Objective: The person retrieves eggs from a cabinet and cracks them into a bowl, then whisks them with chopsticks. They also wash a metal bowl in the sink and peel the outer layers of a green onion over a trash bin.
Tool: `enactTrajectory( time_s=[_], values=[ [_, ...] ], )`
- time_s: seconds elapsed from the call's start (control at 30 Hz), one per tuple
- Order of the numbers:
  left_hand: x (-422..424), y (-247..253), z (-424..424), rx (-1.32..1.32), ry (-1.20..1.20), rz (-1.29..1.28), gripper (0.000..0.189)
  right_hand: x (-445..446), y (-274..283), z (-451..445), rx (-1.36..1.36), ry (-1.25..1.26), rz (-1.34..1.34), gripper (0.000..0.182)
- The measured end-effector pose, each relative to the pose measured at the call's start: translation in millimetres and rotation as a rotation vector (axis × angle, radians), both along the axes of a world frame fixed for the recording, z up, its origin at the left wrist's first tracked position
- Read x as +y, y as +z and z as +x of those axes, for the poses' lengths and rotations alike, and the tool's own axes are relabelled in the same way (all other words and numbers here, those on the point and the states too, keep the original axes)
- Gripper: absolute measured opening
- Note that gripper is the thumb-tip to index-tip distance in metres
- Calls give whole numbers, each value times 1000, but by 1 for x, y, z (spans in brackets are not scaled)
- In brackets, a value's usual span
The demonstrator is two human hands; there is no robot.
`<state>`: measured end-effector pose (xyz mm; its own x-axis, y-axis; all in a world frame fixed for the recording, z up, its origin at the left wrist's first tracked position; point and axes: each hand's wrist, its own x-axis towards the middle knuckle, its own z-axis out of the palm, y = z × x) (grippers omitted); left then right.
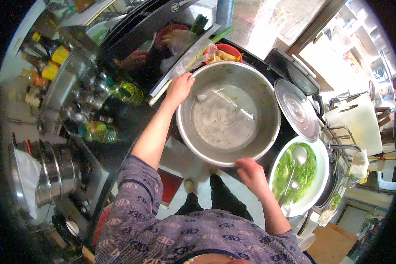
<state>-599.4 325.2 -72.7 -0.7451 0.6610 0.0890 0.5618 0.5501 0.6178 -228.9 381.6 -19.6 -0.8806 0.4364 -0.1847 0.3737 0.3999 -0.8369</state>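
A large round metal pot [226, 115] lies before me, tilted so that its inside shows. Its bottom is wet, with small green bits clinging to it. My left hand [181, 86] grips the rim at the upper left. At the lower rim is my right hand [250, 173], slightly blurred, its fingers curled at the edge. Right of the pot stands a white basin [324, 165] of green leafy vegetables [308, 178] in which a metal ladle [299, 155] rests. A round metal lid [297, 109] leans between the pot and the cutting board.
Behind the pot sits a red bowl [229, 49] of food beside a plastic bag with green stalks. A white cutting board [353, 122] stands in a rack at the right. Oil bottles [130, 93] and a stack of metal steamers [56, 175] are on the left.
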Motion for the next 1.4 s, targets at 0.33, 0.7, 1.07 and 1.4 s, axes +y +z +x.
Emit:
enactTrajectory(
  time_s=[0.33,0.7,1.07,1.4],
  values=[
    [-56,-17,45,-83,140,129,30,21,-26,26,-130,-362,-378,8],
    [-95,-18,64,-166,202,93,23,34,-9,27,-240,-290,-384,11],
    [5,-89,-75,139,-80,77,62,37,-19,38,-177,-193,-347,9],
    [32,-67,-42,261,122,-209,49,33,-20,43,-110,-198,-383,10]
  ],
)
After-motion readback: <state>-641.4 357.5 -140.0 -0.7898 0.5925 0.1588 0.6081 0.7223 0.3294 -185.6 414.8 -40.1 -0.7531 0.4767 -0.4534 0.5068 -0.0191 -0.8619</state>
